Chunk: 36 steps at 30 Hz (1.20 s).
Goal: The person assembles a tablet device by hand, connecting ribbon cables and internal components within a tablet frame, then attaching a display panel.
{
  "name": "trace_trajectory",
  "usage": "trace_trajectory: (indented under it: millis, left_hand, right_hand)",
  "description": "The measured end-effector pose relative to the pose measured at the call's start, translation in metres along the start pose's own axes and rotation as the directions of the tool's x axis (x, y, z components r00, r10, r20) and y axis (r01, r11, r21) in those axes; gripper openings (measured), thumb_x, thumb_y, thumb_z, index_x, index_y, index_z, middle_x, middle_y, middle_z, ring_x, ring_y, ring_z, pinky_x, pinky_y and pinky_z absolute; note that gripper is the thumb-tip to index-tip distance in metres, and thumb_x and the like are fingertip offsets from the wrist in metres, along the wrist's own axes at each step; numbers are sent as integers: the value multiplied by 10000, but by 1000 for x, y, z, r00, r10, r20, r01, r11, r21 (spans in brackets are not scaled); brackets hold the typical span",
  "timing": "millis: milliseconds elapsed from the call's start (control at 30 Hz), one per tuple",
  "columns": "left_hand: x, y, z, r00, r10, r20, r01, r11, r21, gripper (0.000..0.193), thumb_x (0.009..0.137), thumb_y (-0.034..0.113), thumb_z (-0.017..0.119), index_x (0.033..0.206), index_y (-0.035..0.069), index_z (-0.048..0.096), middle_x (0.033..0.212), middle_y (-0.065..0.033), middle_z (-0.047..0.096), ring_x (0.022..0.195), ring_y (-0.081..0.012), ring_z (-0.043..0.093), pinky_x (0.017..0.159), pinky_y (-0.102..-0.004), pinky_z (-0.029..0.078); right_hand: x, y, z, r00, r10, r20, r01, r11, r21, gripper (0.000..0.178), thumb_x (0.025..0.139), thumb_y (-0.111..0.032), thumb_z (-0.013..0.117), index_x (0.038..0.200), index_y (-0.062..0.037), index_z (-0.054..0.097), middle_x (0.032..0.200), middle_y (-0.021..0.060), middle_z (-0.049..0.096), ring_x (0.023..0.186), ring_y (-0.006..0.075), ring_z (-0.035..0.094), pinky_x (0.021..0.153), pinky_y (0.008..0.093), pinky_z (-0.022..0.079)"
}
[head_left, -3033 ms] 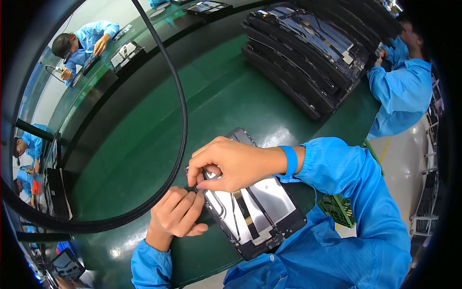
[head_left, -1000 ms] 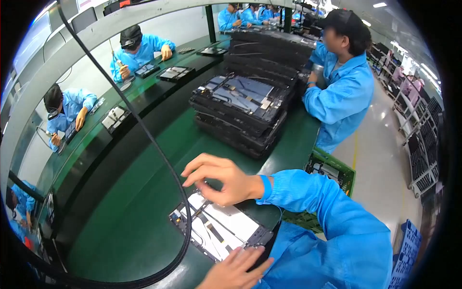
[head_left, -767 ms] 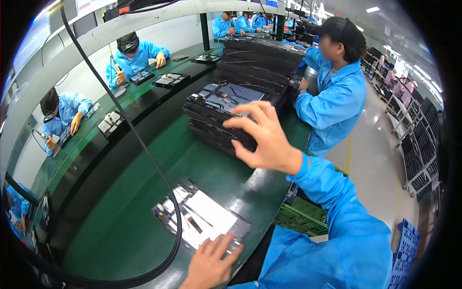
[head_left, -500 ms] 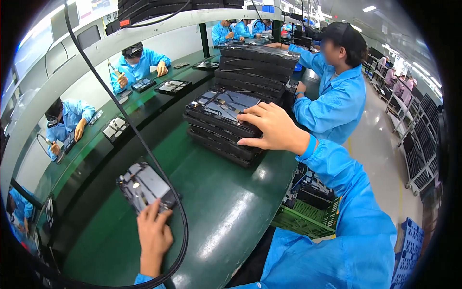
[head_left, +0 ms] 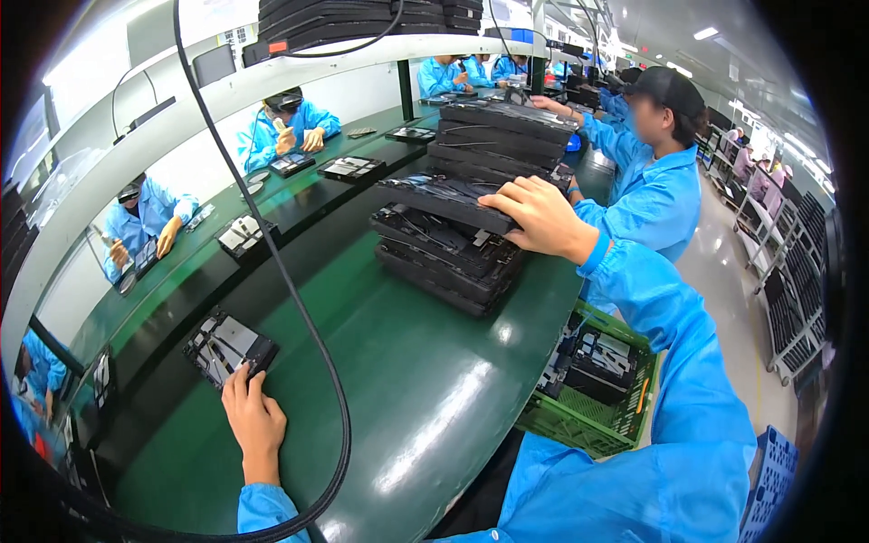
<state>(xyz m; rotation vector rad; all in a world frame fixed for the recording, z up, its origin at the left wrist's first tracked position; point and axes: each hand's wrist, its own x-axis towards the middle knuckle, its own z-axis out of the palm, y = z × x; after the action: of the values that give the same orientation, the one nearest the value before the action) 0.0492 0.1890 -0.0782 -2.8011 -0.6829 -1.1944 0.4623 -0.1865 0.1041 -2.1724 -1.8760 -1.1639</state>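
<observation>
- Fingers point(head_left: 512, 195) of the right hand point(head_left: 548, 222): bent and gripping the near right corner of the top slab point(head_left: 439, 192); how far the thumb reaches beneath cannot be told.
- Left hand point(head_left: 255, 418): fingers extended, tips touching the near edge of the opened tablet point(head_left: 235, 337), not wrapped around it; thumb apart.
- Top slab: tilted, near edge apart from the short stack point(head_left: 448, 271) below. Recommended hold: grip the black rim only, off the strips and plates on the upper face. With one corner held, the far side could drag or the layers could shift; raise it evenly and bring up a second hand if it sags.
- Opened tablet: flat on the green surface point(head_left: 407, 371), well to the left of the short stack, inner parts facing up. Recommended contact: light pressure, at the edge.
- Black cable point(head_left: 345, 431): hangs in a loop between the left hand and the short stack. Keep slab and sleeves clear of it.
- Tall stack point(head_left: 498, 136): directly behind the short stack; avoid knocking it.
- Green crate point(head_left: 579, 434): right of the surface, holding more tablets.
- Co-worker point(head_left: 665, 185): beyond the right forearm, one arm extended; allow elbow room.
</observation>
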Motion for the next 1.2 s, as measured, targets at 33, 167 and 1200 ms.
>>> trace_trajectory:
  millis: [33,167,1200]
  left_hand:
    - [0,1,1,1000,23,-4,-23,1000,-16,400,819,-73,614,1198,-3,724,1443,-211,644,1383,-439,556,1189,-549,435]
    - [-1,3,2,998,54,-25,-55,998,-17,402,798,-74,625,1181,7,719,1437,-204,641,1391,-438,550,1193,-559,431]
    - [-56,93,-55,923,-141,358,323,792,-519,572,876,48,641,1448,38,628,1363,-217,665,1310,-426,571,1174,-524,425]
  right_hand:
    - [1,0,5,999,36,4,-36,999,23,730,675,-134,875,1383,-152,696,1043,60,664,1001,294,652,880,427,568]
    - [7,-3,11,993,68,-98,-67,998,13,731,637,-102,846,1356,-163,723,997,48,643,936,282,639,809,423,574]
    - [61,-281,22,948,-309,-77,178,315,932,233,943,-231,756,1122,-91,700,1100,142,656,1056,350,632,864,483,517]
